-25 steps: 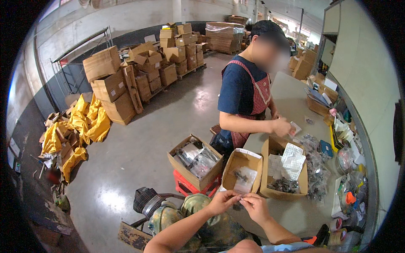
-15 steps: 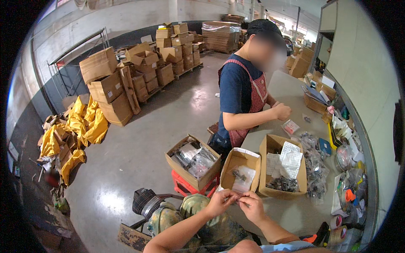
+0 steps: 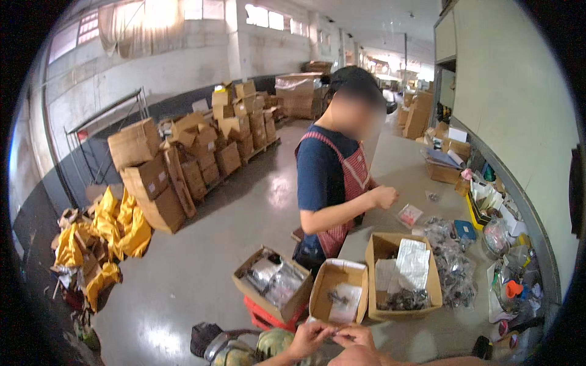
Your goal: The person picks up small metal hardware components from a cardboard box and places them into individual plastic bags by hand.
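Observation:
My left hand (image 3: 308, 341) and my right hand (image 3: 356, 337) meet at the lower edge, fingertips pinched together. Whatever lies between them is too small to make out. Just beyond them is a small open cardboard box (image 3: 320, 294), holding a clear bag with dark bits (image 3: 345, 300). To its right, a larger cardboard box (image 3: 373, 274) contains white sheets (image 3: 412, 265) and a heap of small dark parts (image 3: 404, 300). Clear plastic bags (image 3: 456, 274) with dark contents are piled beside that box.
Across the table corner a co-worker (image 3: 332, 177) in a checked apron holds both hands together near a small bag (image 3: 409, 215). At left, another box of bags (image 3: 271, 282) rests on a red stool (image 3: 268, 313). Tools and packets crowd the wall side; stacked cartons (image 3: 235, 128) stand behind.
The view has tilted upward, so the boxes and my hands sit lower in the picture. My fingers stay pinched together, and the co-worker's hands remain raised over the table.

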The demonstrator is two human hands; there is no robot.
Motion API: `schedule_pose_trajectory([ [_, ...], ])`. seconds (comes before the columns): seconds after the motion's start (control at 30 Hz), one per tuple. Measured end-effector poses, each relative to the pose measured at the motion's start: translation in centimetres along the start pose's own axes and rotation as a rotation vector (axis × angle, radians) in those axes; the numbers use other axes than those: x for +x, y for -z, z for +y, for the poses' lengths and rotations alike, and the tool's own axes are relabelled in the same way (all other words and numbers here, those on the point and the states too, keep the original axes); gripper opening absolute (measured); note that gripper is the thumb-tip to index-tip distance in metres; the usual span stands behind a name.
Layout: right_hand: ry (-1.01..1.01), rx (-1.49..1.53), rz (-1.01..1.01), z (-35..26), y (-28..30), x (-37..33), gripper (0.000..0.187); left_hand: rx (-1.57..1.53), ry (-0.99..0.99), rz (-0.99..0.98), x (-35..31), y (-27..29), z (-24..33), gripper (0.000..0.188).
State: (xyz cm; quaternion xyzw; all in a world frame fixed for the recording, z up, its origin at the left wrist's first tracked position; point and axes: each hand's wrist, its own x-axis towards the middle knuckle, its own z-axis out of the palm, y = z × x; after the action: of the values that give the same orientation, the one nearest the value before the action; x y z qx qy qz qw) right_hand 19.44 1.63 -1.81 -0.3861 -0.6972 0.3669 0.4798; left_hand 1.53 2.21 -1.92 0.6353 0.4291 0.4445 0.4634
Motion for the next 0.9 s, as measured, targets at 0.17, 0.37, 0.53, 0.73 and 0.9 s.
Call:
schedule_pose_trajectory([
  [0.17,-0.145,0.155,-0.056,-0.7,0.6,1.0,0.010,-0.161,-0.061,0.047,0.2,-0.3,0.2,0.012],
  [0.37,-0.228,0.168,-0.002,-0.1,1.0,0.1,0.009,0.056,0.088,-0.017,0.8,-0.2,1.3,0.010],
  [0.53,-0.044,-0.052,-0.040,0.0,2.2,1.4,0.009,0.149,-0.084,-0.052,1.9,-0.6,1.5,0.007],
  [0.73,-0.204,0.230,0.009,-1.1,1.6,1.6,0.016,0.243,-0.193,-0.040,2.1,-0.3,1.8,0.009],
  [0.9,-0.189,0.064,-0.067,-1.5,1.5,1.8,0.016,0.264,-0.250,-0.115,1.7,0.2,2.5,0.012],
])
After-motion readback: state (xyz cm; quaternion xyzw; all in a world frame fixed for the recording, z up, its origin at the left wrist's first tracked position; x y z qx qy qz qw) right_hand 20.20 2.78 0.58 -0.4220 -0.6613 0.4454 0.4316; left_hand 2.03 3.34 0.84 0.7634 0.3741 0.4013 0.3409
